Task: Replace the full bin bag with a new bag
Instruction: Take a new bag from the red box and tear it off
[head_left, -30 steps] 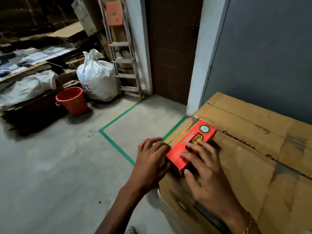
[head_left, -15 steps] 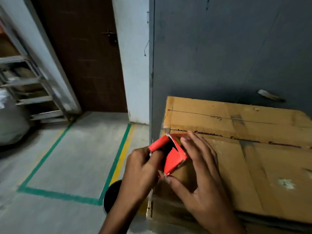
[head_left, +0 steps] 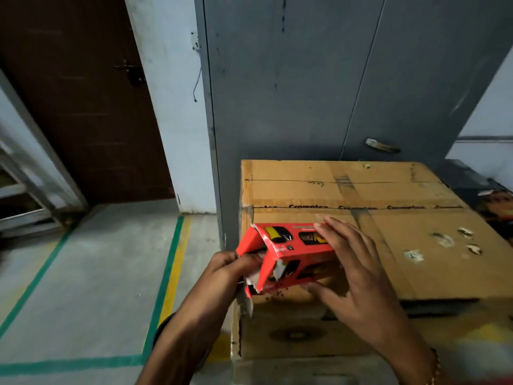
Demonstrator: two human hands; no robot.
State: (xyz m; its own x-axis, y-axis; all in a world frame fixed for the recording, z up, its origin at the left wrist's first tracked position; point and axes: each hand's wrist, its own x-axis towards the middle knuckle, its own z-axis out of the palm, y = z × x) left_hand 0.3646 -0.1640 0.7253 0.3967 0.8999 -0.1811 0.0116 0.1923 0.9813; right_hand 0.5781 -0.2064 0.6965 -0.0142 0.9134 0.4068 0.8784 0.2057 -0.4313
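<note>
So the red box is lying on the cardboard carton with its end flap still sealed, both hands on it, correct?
Not sealed. The head view shows the red box with its end flap open, the left hand at that opening. The rest holds: it lies on the cardboard carton, the right hand gripping it.

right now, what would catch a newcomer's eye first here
The bright red carton stands out, held over the near left corner of a big cardboard box. The right hand grips its body while the left hand pinches its torn-open end. Behind stands a grey metal cabinet.
</note>
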